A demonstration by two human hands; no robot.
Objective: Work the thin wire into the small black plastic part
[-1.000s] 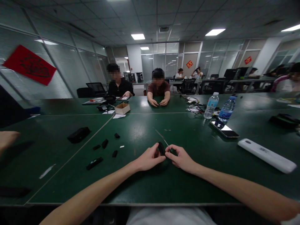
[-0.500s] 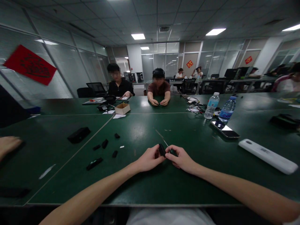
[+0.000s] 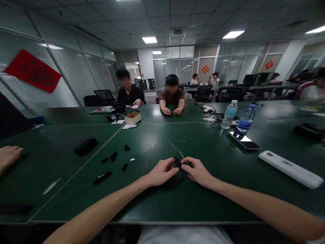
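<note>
Above the green table (image 3: 149, 203), my left hand (image 3: 162, 173) is closed on a small black plastic part (image 3: 178, 163) between thumb and fingers. My right hand (image 3: 199, 173) grips a screwdriver (image 3: 181, 154) with a thin metal shaft that points up and to the left; its dark handle is mostly covered by my fingers. The right fingertips are at the right end of the black part, and I cannot tell whether they also pinch it. Left of my hands lie several small black pieces (image 3: 114, 156) and a longer black piece (image 3: 102, 177).
A black box-like object (image 3: 85, 146) lies farther left, near another person's hand (image 3: 10, 156). On the right are a phone (image 3: 244, 140), a long white device (image 3: 290, 169) and two water bottles (image 3: 229, 115). An open cardboard box (image 3: 133, 118) stands toward two people seated across.
The black part has turned in my fingers and now lies flatter. My right hand and the screwdriver have shifted slightly right. At the far left, the other person's hand has lifted slightly away.
</note>
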